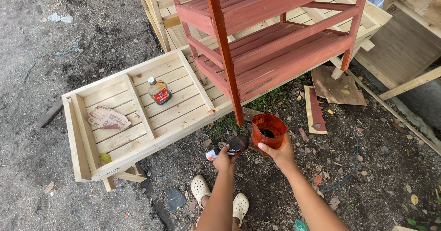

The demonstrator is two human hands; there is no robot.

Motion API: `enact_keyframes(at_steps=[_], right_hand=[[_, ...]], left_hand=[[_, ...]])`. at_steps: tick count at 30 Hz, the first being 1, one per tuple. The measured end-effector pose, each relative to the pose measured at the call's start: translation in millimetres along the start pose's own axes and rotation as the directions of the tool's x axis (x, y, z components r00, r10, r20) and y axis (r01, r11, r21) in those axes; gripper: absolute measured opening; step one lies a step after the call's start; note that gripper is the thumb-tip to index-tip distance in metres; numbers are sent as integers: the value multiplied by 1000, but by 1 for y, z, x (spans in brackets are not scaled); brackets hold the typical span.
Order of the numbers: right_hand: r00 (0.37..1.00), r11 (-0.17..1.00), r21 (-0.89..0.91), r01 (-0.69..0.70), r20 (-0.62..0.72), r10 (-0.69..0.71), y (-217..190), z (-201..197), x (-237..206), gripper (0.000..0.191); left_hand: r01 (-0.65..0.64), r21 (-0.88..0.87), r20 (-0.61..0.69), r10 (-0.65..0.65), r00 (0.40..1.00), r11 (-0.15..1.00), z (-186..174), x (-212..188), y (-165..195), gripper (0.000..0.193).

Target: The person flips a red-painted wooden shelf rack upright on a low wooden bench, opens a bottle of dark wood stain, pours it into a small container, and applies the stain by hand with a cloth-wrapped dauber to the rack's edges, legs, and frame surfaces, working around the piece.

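The right hand [281,155] grips a red-stained cup [268,130] by its near rim, thumb over the edge and fingers wrapped round the side; dark liquid shows inside. The cup is held just above the dirt, near the foot of the front leg of a red shelf [266,42]. The left hand [223,160] is closed round a brush [232,146], its dark, wet head just left of the cup and a white band on its handle poking out to the left of the fist. The shelf, painted red, stands far and right, its legs partly on bare wooden frames. Left of it lies an unpainted crate [138,116], flat on the ground. In the crate's middle bay stands a small bottle [159,91] with a white cap, amber contents and a red label. In the left bay lies a crumpled paper bag [108,119], pale with red print. Two white clogs [219,198] show near, below the arms. Stained board scraps [330,91] lie right of the shelf.
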State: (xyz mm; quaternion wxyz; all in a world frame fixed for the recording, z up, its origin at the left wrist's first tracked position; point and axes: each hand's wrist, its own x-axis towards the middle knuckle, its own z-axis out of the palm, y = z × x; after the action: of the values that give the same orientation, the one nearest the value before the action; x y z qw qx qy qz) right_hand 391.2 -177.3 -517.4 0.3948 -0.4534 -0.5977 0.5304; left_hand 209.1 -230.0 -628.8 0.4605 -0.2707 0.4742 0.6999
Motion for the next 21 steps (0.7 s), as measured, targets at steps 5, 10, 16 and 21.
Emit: enact_keyframes(at_steps=[5, 10, 16, 21], right_hand=[[1000, 998, 68, -2, -2, 2, 0, -5, 1, 88], [999, 999, 9, -37, -17, 37, 5, -7, 0, 88], [997, 1000, -2, 7, -73, -7, 18, -8, -8, 88], [981, 1000, -14, -23, -195, 19, 23, -3, -13, 91]], left_hand=[[-1, 58, 47, -2, 999, 998, -9, 12, 19, 25], [-70, 21, 97, 67, 993, 997, 17, 41, 80, 37], [64, 11, 252, -65, 966, 998, 75, 78, 111, 30], [231, 243, 223, -286, 932, 942, 113, 103, 102, 22]])
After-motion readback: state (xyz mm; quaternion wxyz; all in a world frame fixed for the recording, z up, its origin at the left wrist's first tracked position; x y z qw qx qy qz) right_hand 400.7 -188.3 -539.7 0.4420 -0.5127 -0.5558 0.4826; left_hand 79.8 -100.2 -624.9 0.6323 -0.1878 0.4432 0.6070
